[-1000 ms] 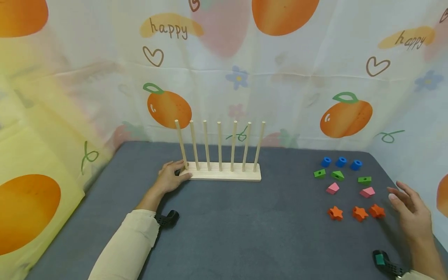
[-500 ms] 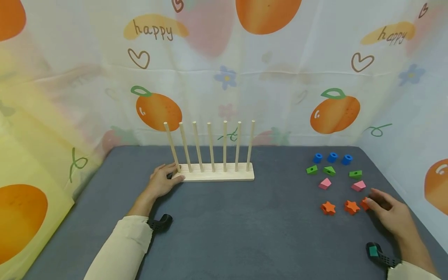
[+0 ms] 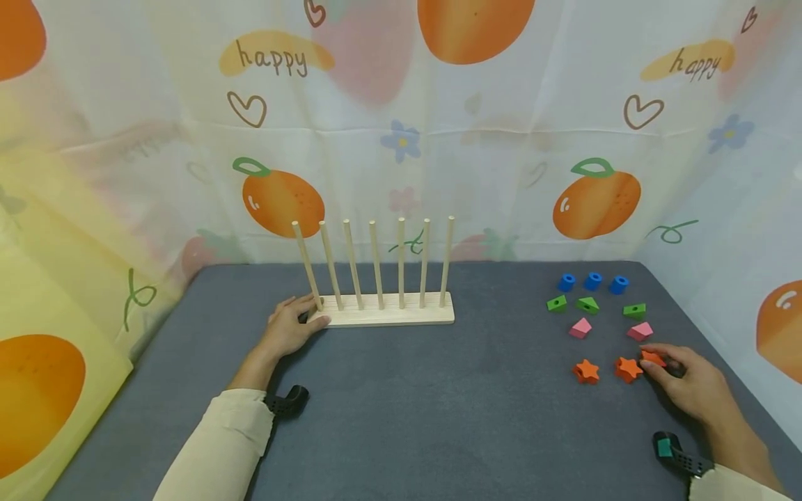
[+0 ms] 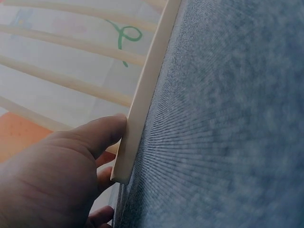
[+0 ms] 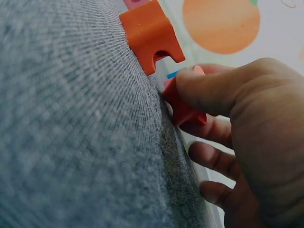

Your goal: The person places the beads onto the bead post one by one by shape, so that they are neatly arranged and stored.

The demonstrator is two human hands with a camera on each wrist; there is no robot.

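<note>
A wooden peg stand (image 3: 382,316) with several upright rods rises from the grey table. My left hand (image 3: 289,330) grips its left end; the thumb (image 4: 107,130) presses the front edge of the base and the fingers reach behind. At the right, my right hand (image 3: 692,383) pinches the rightmost orange star block (image 3: 653,358) between thumb and fingers, low at the tabletop. In the right wrist view that star (image 5: 183,104) is partly covered by the thumb. Two more orange stars, a middle one (image 3: 628,369) and a left one (image 3: 587,371), lie beside it.
Behind the stars lie two pink blocks (image 3: 580,328), three green blocks (image 3: 587,305) and three blue cylinders (image 3: 592,281). A printed curtain (image 3: 489,174) stands along the table's back and sides. The grey tabletop (image 3: 451,410) spreads between the hands.
My right hand has moved left from the table's right side and taken hold of the rightmost orange star. The left hand stays on the stand. The head view has shifted slightly.
</note>
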